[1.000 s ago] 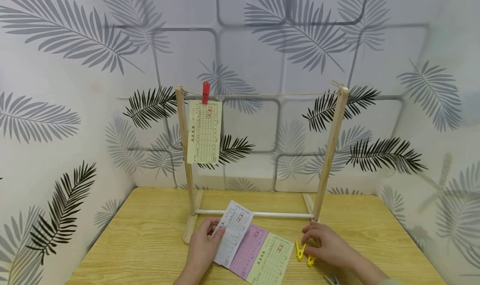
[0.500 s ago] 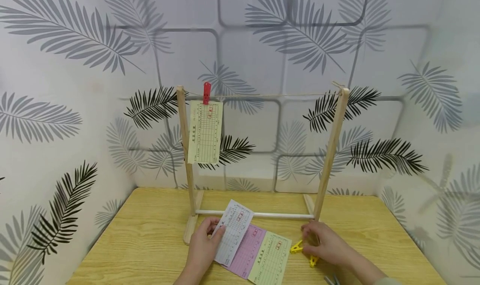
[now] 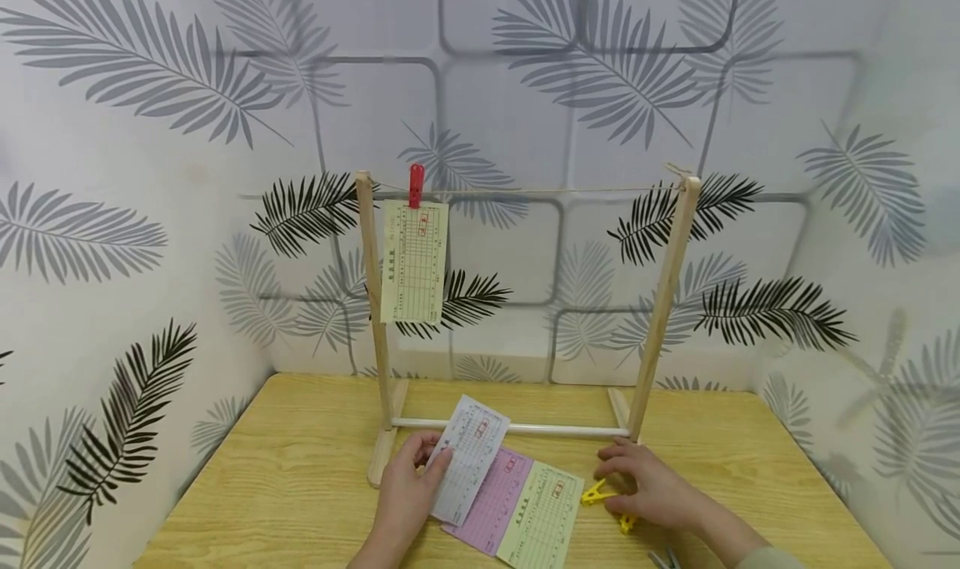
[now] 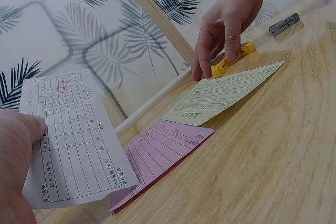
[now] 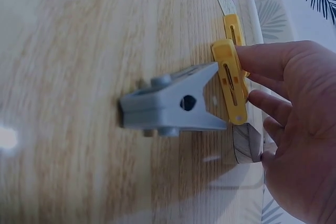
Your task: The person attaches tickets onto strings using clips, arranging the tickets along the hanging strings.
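In the head view my left hand (image 3: 411,486) pinches a white form slip (image 3: 471,461), thumb on its face, raised above the table's front middle. Beside it a pink slip (image 3: 497,502) and a pale yellow slip (image 3: 542,515) lie partly overlapped. To the right of the slips my right hand (image 3: 651,487) reaches down to two yellow clothespins (image 3: 597,493) on the table. Its thumb touches the nearer yellow clothespin (image 5: 229,82) in the right wrist view, with a gap between thumb and fingers. A grey clothespin (image 5: 168,100) lies close by.
Behind the hands stands a wooden frame (image 3: 666,302) with a string (image 3: 540,191) across its top and a white bar (image 3: 570,429) low down. From the string hangs a pale yellow slip (image 3: 416,265), held by a red clothespin (image 3: 416,186).
One yellow clothespin has turned and shifted left, up against the pale yellow slip. My right fingers closed in, then spread slightly apart. My left hand with the white slip has barely moved.
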`<state>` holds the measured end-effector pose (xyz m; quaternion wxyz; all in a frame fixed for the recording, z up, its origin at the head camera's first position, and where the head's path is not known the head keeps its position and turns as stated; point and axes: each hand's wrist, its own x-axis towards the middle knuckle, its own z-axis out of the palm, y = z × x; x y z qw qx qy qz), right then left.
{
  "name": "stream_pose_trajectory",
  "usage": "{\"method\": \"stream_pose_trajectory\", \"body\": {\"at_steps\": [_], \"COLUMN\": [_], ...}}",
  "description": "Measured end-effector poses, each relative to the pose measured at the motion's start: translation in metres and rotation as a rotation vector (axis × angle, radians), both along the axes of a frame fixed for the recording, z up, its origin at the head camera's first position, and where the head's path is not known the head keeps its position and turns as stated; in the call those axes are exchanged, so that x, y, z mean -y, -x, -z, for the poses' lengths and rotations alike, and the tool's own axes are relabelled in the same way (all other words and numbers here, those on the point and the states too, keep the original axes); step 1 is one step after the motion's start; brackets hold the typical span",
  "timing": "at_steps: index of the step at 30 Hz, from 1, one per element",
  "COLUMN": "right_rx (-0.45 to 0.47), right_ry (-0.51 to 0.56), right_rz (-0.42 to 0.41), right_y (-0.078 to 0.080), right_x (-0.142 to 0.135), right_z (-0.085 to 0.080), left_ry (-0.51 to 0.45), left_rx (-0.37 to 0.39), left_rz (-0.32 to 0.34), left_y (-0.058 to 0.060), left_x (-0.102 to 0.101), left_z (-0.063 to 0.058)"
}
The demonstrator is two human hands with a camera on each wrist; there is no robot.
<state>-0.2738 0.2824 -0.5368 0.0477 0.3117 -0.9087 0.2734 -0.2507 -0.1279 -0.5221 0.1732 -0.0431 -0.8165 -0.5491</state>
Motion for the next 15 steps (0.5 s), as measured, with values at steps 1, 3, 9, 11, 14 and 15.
{"method": "stream_pose_trajectory", "body": {"at_steps": [1,3,9,11,14,15], "right_rx": [0.018,0.057,0.157,0.167,0.185,0.186], "right_ry": [0.011,0.026,0.031,0.029,0.036,0.033], "right_rz": [-0.003,-0.007,0.024,0.037,0.044,0.045], "right_y": [-0.001,-0.003,-0.010,-0.010,-0.010,-0.010], "right_x": [0.000,0.002,0.007,0.007,0.006,0.006], "right_z": [-0.002,-0.007,-0.020,-0.020,-0.021,-0.021], "left_ry": [-0.004,-0.017,-0.040,-0.044,-0.046,-0.047], "left_rx": [-0.005,-0.012,-0.013,-0.014,-0.019,-0.020], "left_rz": [0.001,0.007,0.014,0.013,0.011,0.010], "left_y": [0.000,-0.001,-0.001,0.000,0.000,-0.001], "left_x": [0.000,0.000,0.000,0.000,0.001,0.001], "left_z": [0.000,-0.001,-0.002,-0.002,-0.002,-0.002]}}
